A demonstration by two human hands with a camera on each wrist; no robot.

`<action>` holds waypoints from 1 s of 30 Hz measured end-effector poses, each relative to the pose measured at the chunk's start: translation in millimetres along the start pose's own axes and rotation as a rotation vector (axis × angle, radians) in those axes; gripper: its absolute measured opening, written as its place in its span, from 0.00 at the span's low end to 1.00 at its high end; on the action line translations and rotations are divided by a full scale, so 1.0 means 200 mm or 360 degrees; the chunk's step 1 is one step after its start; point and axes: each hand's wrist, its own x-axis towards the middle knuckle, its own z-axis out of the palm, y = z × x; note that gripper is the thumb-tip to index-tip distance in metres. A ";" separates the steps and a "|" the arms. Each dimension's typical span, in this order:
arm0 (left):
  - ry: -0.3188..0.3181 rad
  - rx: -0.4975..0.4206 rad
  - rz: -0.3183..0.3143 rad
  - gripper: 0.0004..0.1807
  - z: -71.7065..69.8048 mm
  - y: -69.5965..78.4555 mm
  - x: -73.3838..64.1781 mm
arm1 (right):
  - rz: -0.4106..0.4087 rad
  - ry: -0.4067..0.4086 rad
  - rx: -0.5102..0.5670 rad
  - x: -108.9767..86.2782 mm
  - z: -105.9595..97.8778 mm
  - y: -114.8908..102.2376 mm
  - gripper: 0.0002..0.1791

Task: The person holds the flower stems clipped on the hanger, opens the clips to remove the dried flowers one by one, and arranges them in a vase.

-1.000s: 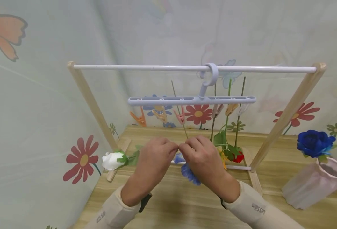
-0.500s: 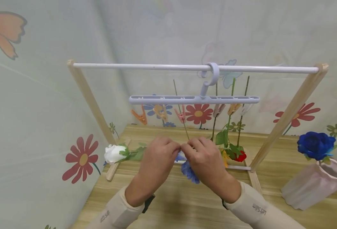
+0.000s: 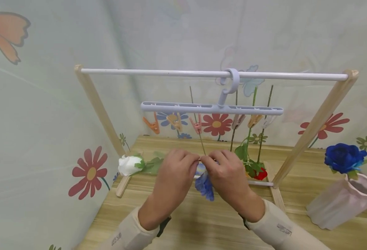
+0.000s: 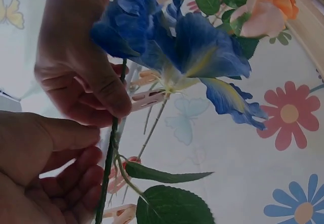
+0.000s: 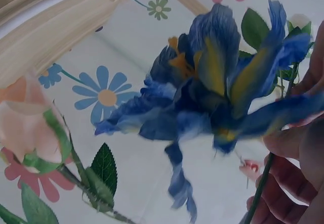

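A white rose (image 3: 129,165) lies sideways at the left of the head view, its green leaves reaching to my left hand (image 3: 175,173). Thumb and fingers of that hand pinch the rose's dark green stem (image 4: 109,168). My right hand (image 3: 230,173) pinches the same stem close by; the fingertips of both hands nearly meet. Just behind them a blue iris (image 5: 212,97) hangs head down, partly covered by the right hand in the head view. Its stem runs up to a pink clip (image 3: 197,127) on the lilac hanger (image 3: 183,107).
The hanger hooks over the white rod (image 3: 139,73) of a wooden rack. An orange clip (image 3: 153,126) and a pale yellow clip (image 3: 176,123) hold nothing. Right clips hold flowers, including a red rose (image 3: 260,173). A pink vase (image 3: 336,205) with a blue rose (image 3: 344,158) stands right.
Both hands have shifted slightly to the right, and the white rose has moved right with them. The hanger with its flowers looks nearly unmoved.
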 end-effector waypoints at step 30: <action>-0.0316 -0.1006 -0.0995 0.18 0.27 -0.19 0.09 | 0.0878 0.0312 0.0257 -0.08 -0.33 0.32 0.08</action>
